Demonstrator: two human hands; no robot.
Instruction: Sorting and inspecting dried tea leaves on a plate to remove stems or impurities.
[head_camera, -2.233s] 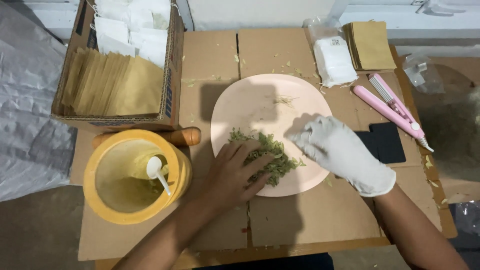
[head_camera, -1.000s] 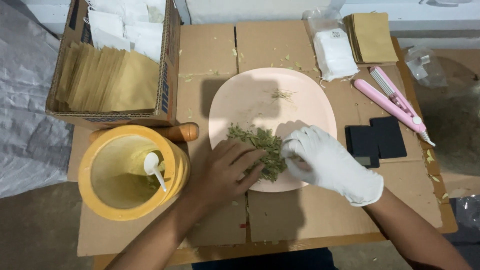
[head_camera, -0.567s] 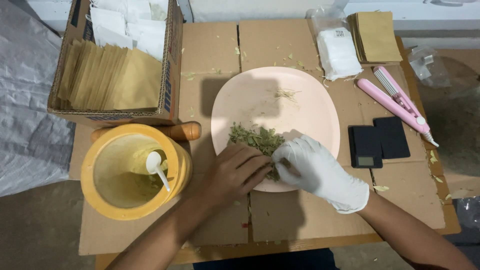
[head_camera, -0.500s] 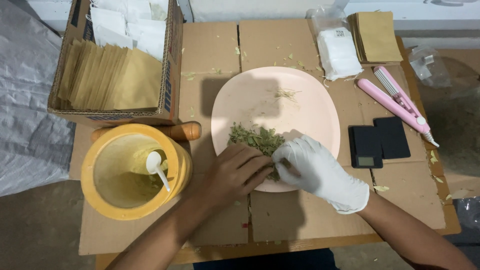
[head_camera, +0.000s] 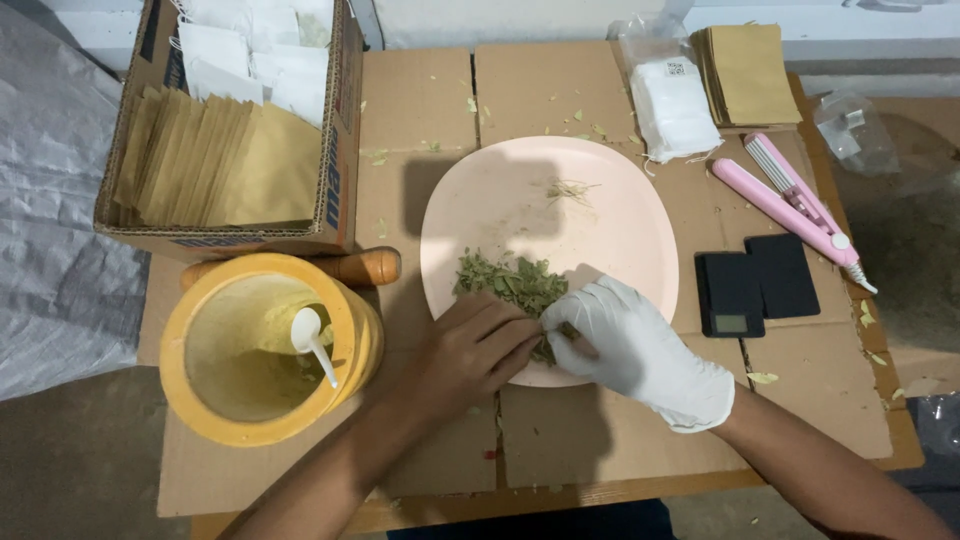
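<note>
Pile of dried green leaves (head_camera: 510, 283) on the near half of a round pale-pink plate (head_camera: 500, 190), at the middle of the cardboard-covered worktop (head_camera: 420, 100). Bare left hand (head_camera: 478, 350) and white-gloved right hand (head_camera: 630, 345) meeting at the near edge of the pile, fingertips of both pressed together, pinching leaf material between them; exactly what is held, hidden by the fingers. A few stray leaf bits (head_camera: 568, 188) on the far half of the plate.

Left of the plate, near the worktop's left edge: round yellow container (head_camera: 200, 400), open, with powdery contents and a small white scoop (head_camera: 312, 340) resting inside. Just beyond it, a wooden handle (head_camera: 350, 267), lying flat. At the far left corner: cardboard box (head_camera: 335, 150) holding upright brown paper envelopes (head_camera: 215, 165) and white sachets (head_camera: 250, 50).

Right of the plate: two small black flat devices (head_camera: 755, 285) side by side, the nearer one with a small screen. Beyond them, a pink hand-held heat sealer (head_camera: 790, 205), lying diagonally. At the far right corner: stack of white sachets in clear plastic (head_camera: 670, 105), beside a stack of brown envelopes (head_camera: 745, 70). Scattered leaf crumbs (head_camera: 762, 377) on the cardboard near the right edge.
</note>
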